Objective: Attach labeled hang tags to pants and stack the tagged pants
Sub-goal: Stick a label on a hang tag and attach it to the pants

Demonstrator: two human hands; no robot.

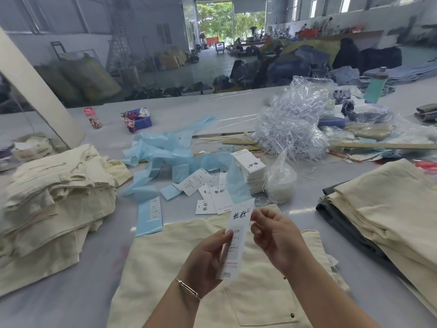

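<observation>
The hang tag was pinched by both hands, left hand and right hand, low in the middle of the frame above cream pants on the bench, and it probably needed holding flat and steady while it was fixed to the waistband.

**A tall workshop hall, open to daylight at the far end**

Pale grey walls rise high on the left, far beyond the hands. Straight ahead of them a wide doorway stands open onto green trees. Windows run along the upper right wall and let in daylight. The floor is smooth and grey, with bulging sacks against the left wall. A long pale worktable stretches away from the hands.
</observation>
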